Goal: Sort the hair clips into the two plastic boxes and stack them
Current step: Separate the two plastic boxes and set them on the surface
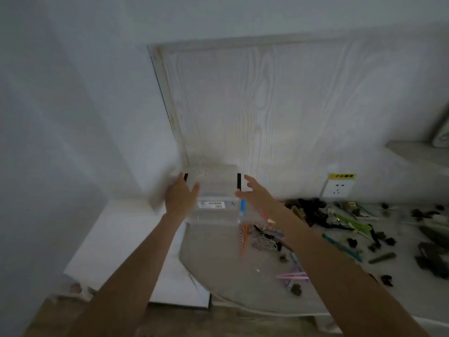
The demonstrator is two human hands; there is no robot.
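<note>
Both hands flank the clear plastic box with black side clips (213, 182), stacked on another clear labelled box (215, 210). Left hand (181, 197) touches its side, fingers loose; right hand (255, 192) hovers beside, fingers spread, holding nothing.

A home room, likely a bedroom: a pale wood-grain headboard-like panel (279, 113) fills the centre, a wall socket (337, 188) sits right, hair clips (349, 222) scatter lower right.
</note>
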